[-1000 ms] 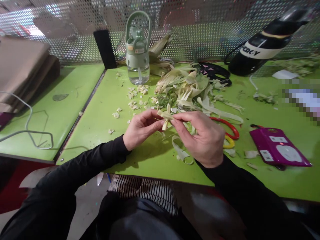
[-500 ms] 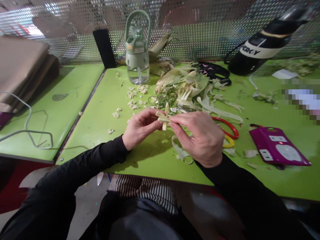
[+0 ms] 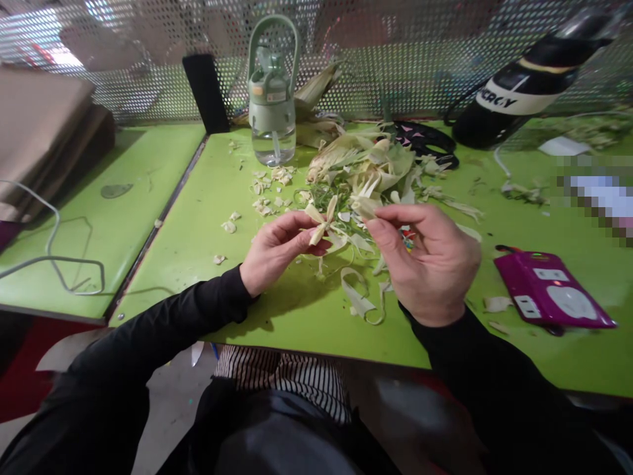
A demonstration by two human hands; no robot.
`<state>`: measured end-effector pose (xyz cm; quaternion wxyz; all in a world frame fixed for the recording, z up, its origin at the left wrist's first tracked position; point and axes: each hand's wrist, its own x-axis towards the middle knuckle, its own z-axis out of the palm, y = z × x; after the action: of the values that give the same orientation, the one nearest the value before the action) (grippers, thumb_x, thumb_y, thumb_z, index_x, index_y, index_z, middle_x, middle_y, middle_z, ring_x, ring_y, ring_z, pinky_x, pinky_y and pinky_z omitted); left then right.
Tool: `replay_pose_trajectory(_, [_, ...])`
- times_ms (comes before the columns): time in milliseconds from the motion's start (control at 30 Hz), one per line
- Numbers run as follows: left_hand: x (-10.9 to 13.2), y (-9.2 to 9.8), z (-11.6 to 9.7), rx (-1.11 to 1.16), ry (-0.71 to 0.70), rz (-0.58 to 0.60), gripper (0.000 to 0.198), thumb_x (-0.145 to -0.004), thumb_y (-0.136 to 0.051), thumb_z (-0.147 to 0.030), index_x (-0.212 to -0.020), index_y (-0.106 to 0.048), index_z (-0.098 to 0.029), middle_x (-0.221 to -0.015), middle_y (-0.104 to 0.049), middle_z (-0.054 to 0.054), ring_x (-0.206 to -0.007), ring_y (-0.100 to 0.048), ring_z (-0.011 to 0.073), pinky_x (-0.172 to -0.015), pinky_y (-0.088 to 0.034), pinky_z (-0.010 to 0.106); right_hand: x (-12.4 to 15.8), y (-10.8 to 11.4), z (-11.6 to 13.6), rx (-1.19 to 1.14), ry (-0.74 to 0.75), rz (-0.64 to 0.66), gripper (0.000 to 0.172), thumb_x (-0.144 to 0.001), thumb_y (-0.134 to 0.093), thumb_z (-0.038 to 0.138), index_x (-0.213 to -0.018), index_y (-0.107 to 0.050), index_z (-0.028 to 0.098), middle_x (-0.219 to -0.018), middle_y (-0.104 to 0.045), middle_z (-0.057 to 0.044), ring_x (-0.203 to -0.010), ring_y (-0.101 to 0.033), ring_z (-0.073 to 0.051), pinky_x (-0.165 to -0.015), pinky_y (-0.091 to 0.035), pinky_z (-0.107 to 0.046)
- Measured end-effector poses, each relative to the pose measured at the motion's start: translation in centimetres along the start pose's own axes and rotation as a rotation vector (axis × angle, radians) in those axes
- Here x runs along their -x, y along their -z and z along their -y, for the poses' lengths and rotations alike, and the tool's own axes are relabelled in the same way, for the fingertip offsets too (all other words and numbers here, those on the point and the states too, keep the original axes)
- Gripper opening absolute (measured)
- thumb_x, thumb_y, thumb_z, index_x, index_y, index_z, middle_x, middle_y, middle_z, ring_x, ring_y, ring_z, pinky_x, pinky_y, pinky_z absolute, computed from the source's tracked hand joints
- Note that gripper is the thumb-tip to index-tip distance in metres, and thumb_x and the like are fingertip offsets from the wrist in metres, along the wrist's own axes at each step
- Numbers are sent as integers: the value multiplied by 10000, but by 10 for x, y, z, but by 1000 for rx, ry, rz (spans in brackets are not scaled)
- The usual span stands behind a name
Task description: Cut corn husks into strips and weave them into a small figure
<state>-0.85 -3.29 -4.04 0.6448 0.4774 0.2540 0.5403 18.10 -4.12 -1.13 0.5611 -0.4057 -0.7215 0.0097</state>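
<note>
My left hand (image 3: 277, 254) pinches a small knot of pale corn-husk strips (image 3: 322, 223) just above the green table (image 3: 198, 224). A hand's width to the right, my right hand (image 3: 430, 264) is raised, its fingers curled and apart. A thin husk strand seems to run from the knot toward its thumb and forefinger, but I cannot see a grip. Behind both hands lies a heap of husk leaves (image 3: 368, 168). Curled husk ribbons (image 3: 361, 300) lie on the table below my hands.
A green water bottle (image 3: 271, 99) stands at the back, husk scraps (image 3: 270, 191) in front of it. A purple power strip (image 3: 548, 297) lies right. A black-and-white bottle (image 3: 529, 86) and black scissors (image 3: 425, 142) rest by the mesh wall. A cable (image 3: 54, 257) loops left.
My right hand has let go of the husk knot and moved right and up. My left hand keeps the knot, now tilted and a little higher. The red ring is now behind my right hand.
</note>
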Motion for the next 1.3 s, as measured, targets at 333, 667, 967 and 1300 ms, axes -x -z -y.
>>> replay_pose_trajectory(333, [2, -1, -2, 2, 98, 99, 318, -821, -767, -398, -944, -608, -152, -800, -683, -7, -638, -674, 71, -654, -588, 189, -1, -1, -7, -584, -363, 328, 64, -886, -703, 316, -920, -690, 263, -1153, -745, -3, -953, -726, -160, -791, -630, -307])
replay_pose_trajectory(667, [1, -1, -4, -26, 140, 167, 328, -787, -800, -382, -903, -597, -152, -766, -637, -26, -616, -646, 60, -638, -577, 183, 0, 1, -5, -712, -466, 356, 12, -911, -679, 281, -917, -681, 271, -1154, -725, 19, -975, -697, -124, -834, -586, -253])
replay_pose_trajectory(967, [1, 1, 0, -35, 56, 147, 250, -811, -784, -311, -896, -619, -144, -772, -668, -20, -632, -666, 61, -654, -576, 176, -2, 1, 1, -658, -465, 440, 43, -912, -672, 303, -896, -678, 264, -1148, -731, 1, -1054, -690, -158, -936, -569, -321])
replay_pose_trajectory(1300, [4, 0, -5, -84, 39, 234, 291, -824, -761, -403, -886, -614, -160, -815, -672, 12, -690, -667, 106, -717, -572, 257, 6, -4, -1, -610, -396, 344, 117, -895, -689, 361, -942, -674, 255, -908, -716, 7, -786, -694, -132, -709, -598, -258])
